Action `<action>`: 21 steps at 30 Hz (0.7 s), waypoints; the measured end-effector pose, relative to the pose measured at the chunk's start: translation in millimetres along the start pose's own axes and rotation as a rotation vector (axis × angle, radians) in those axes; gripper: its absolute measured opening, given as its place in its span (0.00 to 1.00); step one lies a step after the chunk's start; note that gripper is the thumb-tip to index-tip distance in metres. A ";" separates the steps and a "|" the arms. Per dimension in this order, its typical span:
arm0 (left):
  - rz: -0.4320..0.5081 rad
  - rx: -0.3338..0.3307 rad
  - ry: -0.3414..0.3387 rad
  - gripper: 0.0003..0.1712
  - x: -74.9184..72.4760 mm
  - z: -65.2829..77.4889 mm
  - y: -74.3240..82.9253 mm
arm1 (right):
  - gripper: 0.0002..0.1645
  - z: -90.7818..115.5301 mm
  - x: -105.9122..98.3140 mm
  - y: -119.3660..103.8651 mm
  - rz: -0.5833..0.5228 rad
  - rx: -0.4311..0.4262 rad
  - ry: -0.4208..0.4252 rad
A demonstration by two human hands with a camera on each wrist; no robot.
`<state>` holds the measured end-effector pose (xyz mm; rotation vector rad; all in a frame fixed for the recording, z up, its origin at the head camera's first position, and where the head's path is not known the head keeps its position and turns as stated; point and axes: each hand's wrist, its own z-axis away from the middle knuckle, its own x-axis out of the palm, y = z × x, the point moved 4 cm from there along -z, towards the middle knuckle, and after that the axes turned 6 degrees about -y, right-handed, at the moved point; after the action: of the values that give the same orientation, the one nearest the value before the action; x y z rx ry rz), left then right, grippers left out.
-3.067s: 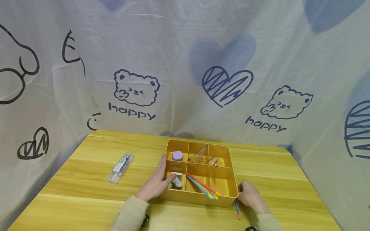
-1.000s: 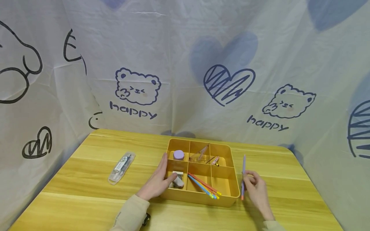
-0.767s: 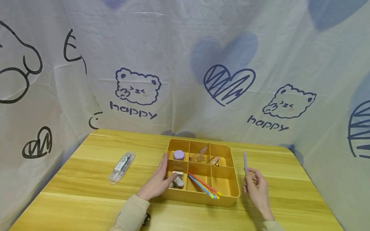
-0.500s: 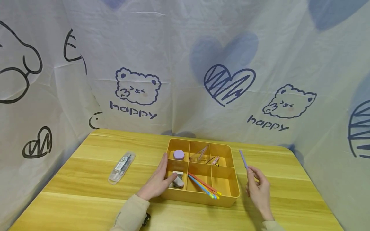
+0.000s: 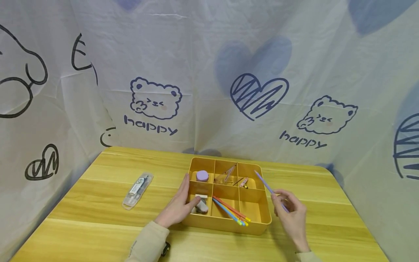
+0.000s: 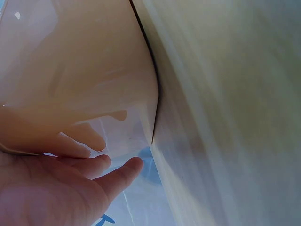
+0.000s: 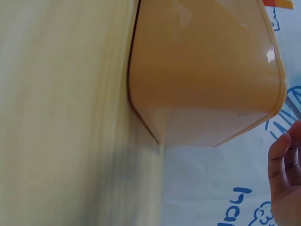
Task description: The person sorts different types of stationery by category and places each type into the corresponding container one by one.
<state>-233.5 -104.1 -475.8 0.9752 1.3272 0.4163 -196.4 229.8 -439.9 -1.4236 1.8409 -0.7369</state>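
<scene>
My right hand (image 5: pixel 292 215) pinches a purple pencil (image 5: pixel 263 182) between thumb and fingers, its far end tilted left over the box's back right compartment. At the left side of the yellow divided box (image 5: pixel 226 223), my left hand (image 5: pixel 175 210) rests with straight fingers along the outer wall and its thumb over the rim. Red and blue pencils (image 5: pixel 226 210) lean on the front wall in the front middle compartment. Grey and white pieces (image 5: pixel 202 206) lie in the front left one. In the right wrist view, the right hand (image 7: pixel 287 174) shows only partly; the pencil is out of sight.
A purple rounded object (image 5: pixel 202 176) sits in the back left compartment, clear set squares (image 5: pixel 226 175) in the back middle. The back right one holds a small pink item (image 5: pixel 243 182). A clear case (image 5: pixel 138 190) lies left on the wooden table (image 5: pixel 82 214), with a printed cloth (image 5: pixel 203 102) behind.
My right hand has lifted the purple pencil from beside the box's right front corner, turned it upright, then tilted it left over the box. The left hand has stayed on the box.
</scene>
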 end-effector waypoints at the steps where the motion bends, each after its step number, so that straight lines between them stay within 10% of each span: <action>1: 0.001 -0.002 -0.001 0.49 0.0 0.0 0.0 | 0.10 -0.3 1.2 -2.1 0.010 -0.017 -0.004; 21: -0.002 -0.007 0.001 0.50 -0.1 0.1 0.4 | 0.19 -0.8 27.5 -35.8 0.367 -0.310 -0.201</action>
<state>-233.3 -104.0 -475.5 0.9676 1.3272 0.4201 -180.7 194.6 -416.4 -1.2354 2.0360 -0.1252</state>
